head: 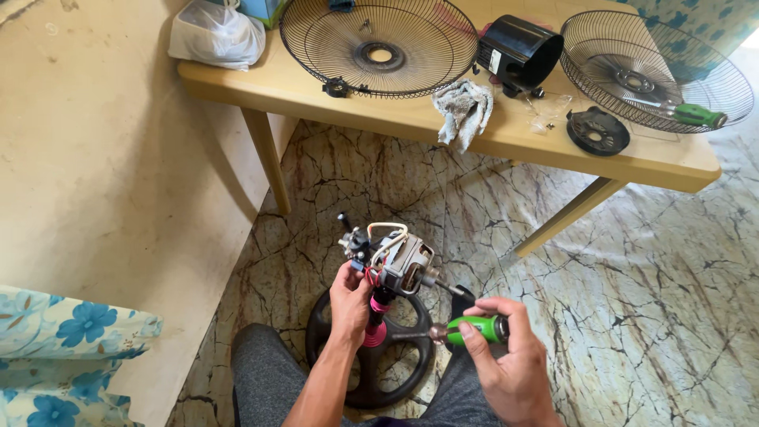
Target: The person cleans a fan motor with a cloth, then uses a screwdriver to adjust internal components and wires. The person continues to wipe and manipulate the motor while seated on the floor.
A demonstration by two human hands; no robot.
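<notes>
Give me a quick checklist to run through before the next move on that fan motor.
1. Left hand steadying the fan motor: ok.
2. Right hand gripping the green screwdriver: ok.
3. Screwdriver tip seated in a screw near the pink collar: cannot tell.
4. Motor upright over the black round base: ok.
5. Loose wires clear of the tool: ok.
6. Spare screws in the clear bag on the table: cannot tell.

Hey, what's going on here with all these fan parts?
A person sits over a bare fan motor mounted on its stand with a round black base. The left hand steadies the motor from below, and the right hand holds a green-handled screwdriver with its tip at the pink collar under the motor. On the wooden table lie two wire fan guards, a black motor cover, a rag and another green screwdriver.
</notes>
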